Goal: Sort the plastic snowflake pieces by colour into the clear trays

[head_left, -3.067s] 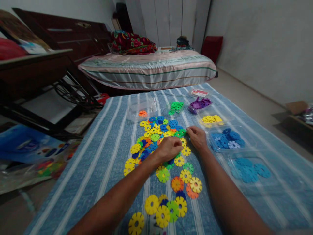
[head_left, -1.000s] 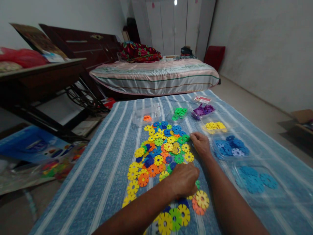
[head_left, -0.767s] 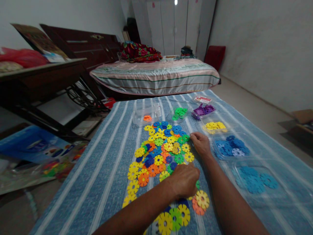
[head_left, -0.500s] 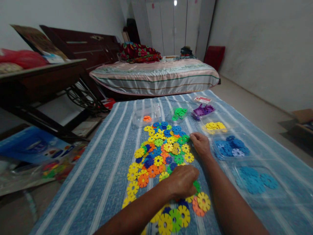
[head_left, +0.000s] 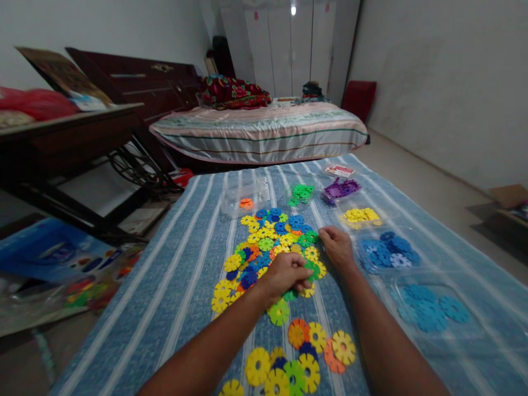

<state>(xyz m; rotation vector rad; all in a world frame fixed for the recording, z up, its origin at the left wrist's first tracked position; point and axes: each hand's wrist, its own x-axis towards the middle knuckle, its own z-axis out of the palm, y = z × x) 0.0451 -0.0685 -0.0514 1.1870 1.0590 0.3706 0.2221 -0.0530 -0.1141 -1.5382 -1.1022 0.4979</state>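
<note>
A spread of notched plastic flower discs (head_left: 266,243) in yellow, orange, green and blue covers the middle of the striped cloth. Over it, my left hand (head_left: 289,275) is closed, with a green notched disc (head_left: 312,269) at its fingertips. At the pile's right edge, my right hand (head_left: 337,247) is pinched on green notched discs (head_left: 310,237); its palm side is hidden. Nearer to me lies a looser group of yellow, orange, green and dark blue discs (head_left: 309,371).
Clear plastic boxes stand along the right and back: light blue discs (head_left: 429,308), blue discs (head_left: 388,250), yellow discs (head_left: 363,215), purple pieces (head_left: 341,188), green discs (head_left: 302,193), orange discs (head_left: 246,203). Beyond the striped cloth (head_left: 165,286) is a bed (head_left: 264,135); a sewing-machine table (head_left: 70,121) stands left.
My left hand has moved away from me and left, from the pile's near end to its middle, with a green disc in its fingers. My right hand has stayed in place.
</note>
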